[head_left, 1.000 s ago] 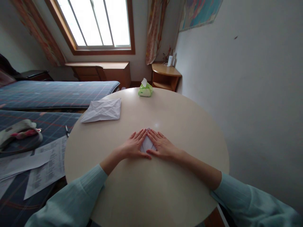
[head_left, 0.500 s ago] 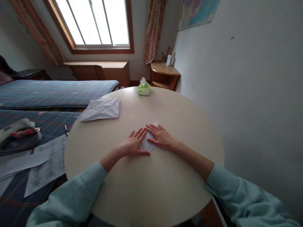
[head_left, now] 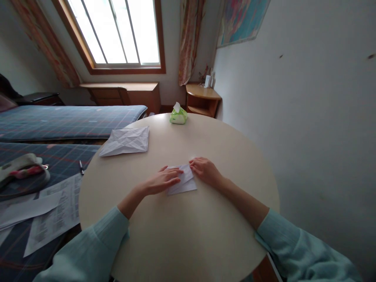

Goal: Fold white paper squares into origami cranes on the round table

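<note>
Left hand (head_left: pixel 163 181) is lying flat and released, palm down, fingers stretched out and pressing on the left part of the small folded white paper (head_left: pixel 184 185). Right hand (head_left: pixel 205 171) is resting at the paper's far right corner with its fingers curled. Cannot tell if it is pinching a flap or just pressing the edge. The paper is sitting flat on the round beige table (head_left: pixel 188 239), about mid-table and just in front of the person, between the two hands. Its near right corner is showing clear of both hands.

On the far left of the table, a bigger creased white sheet (head_left: pixel 126 140) is lying well apart from the hands. A green tissue pack (head_left: pixel 178 116) is standing at the far edge. Off the table to the left, a pen (head_left: pixel 81 167) and printed pages (head_left: pixel 49 213) are lying on a plaid bed cover (head_left: pixel 70 119).

Risk, as judged: the tabletop is looking smooth and glossy, so the paper could be sliding under uneven pressure. With only the left hand pinning it, a push from the right fingers could be skewing the layers and setting a crooked crease. The curled right fingers could also be lifting or crumpling the corner if they drag.
</note>
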A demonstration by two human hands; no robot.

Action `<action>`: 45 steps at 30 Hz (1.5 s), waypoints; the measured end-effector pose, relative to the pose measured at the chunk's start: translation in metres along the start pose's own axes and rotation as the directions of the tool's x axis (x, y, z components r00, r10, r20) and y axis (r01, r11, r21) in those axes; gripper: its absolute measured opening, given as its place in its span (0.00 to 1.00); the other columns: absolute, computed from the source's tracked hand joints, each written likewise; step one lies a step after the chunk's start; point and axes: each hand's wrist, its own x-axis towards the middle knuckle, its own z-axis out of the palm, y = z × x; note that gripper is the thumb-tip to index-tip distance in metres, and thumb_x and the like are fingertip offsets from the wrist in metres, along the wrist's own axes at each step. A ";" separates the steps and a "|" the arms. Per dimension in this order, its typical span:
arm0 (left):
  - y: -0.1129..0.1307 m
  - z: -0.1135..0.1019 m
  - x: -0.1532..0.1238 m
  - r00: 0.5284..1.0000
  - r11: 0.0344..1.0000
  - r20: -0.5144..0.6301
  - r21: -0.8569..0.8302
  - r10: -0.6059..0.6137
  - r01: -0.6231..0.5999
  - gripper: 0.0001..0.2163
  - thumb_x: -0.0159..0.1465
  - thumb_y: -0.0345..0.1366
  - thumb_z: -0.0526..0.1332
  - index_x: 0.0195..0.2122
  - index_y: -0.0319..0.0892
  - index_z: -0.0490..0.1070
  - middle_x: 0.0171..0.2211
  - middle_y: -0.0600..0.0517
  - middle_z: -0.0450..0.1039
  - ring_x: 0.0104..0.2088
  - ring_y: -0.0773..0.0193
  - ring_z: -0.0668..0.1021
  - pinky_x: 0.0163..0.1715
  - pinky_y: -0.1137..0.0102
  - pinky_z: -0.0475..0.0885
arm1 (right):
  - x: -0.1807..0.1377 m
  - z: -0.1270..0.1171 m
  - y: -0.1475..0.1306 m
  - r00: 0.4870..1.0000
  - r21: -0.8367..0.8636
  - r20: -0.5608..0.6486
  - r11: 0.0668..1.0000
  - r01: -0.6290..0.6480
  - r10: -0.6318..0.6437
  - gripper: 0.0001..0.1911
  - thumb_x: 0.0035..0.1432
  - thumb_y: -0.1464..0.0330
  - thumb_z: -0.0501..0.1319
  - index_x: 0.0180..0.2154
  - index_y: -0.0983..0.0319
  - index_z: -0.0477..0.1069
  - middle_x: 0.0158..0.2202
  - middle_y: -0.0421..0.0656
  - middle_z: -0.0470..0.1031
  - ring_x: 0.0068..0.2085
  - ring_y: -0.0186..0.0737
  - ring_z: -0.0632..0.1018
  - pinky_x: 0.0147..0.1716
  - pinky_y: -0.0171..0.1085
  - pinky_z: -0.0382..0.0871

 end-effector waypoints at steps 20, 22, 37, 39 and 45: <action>-0.022 0.017 0.007 0.995 0.991 -0.087 0.129 0.043 -0.032 0.30 0.58 0.52 0.51 0.59 0.50 0.45 0.61 0.52 0.44 0.61 0.62 0.49 0.58 0.60 0.39 | -0.002 0.000 0.014 0.978 0.288 0.006 0.937 0.199 -0.209 0.09 0.49 0.65 0.61 0.34 0.59 0.74 0.39 0.46 0.73 0.40 0.38 0.73 0.41 0.38 0.67; -0.022 0.016 0.006 0.995 0.993 -0.090 0.112 0.036 -0.025 0.28 0.59 0.52 0.49 0.59 0.50 0.48 0.61 0.53 0.46 0.60 0.62 0.50 0.58 0.61 0.40 | -0.003 0.002 0.015 0.982 0.304 0.003 0.936 0.177 -0.186 0.08 0.50 0.63 0.60 0.30 0.59 0.74 0.38 0.45 0.74 0.39 0.37 0.73 0.40 0.38 0.68; -0.006 0.021 0.017 0.877 0.619 -0.300 -0.786 -0.374 -0.005 0.24 0.54 0.52 0.54 0.34 0.31 0.70 0.32 0.43 0.73 0.32 0.54 0.75 0.34 0.60 0.71 | -0.005 -0.011 -0.011 0.939 0.696 -0.185 0.714 -0.082 0.288 0.19 0.51 0.52 0.54 0.37 0.61 0.61 0.26 0.41 0.73 0.27 0.36 0.75 0.29 0.36 0.69; -0.001 0.024 0.019 0.844 0.379 -0.267 -0.922 -0.464 -0.084 0.22 0.52 0.48 0.59 0.37 0.31 0.68 0.36 0.42 0.73 0.31 0.56 0.75 0.32 0.61 0.72 | -0.004 -0.012 -0.011 0.953 0.818 -0.096 0.569 -0.090 0.289 0.24 0.49 0.52 0.56 0.41 0.61 0.59 0.28 0.41 0.73 0.28 0.35 0.75 0.29 0.36 0.69; 0.000 0.033 0.019 0.947 0.286 -0.004 -0.954 -0.322 0.093 0.22 0.51 0.44 0.62 0.40 0.30 0.67 0.36 0.39 0.73 0.34 0.56 0.76 0.40 0.58 0.70 | -0.001 0.002 -0.004 0.918 0.840 0.127 0.452 -0.301 0.376 0.22 0.43 0.59 0.62 0.38 0.62 0.59 0.19 0.32 0.64 0.20 0.29 0.68 0.19 0.30 0.62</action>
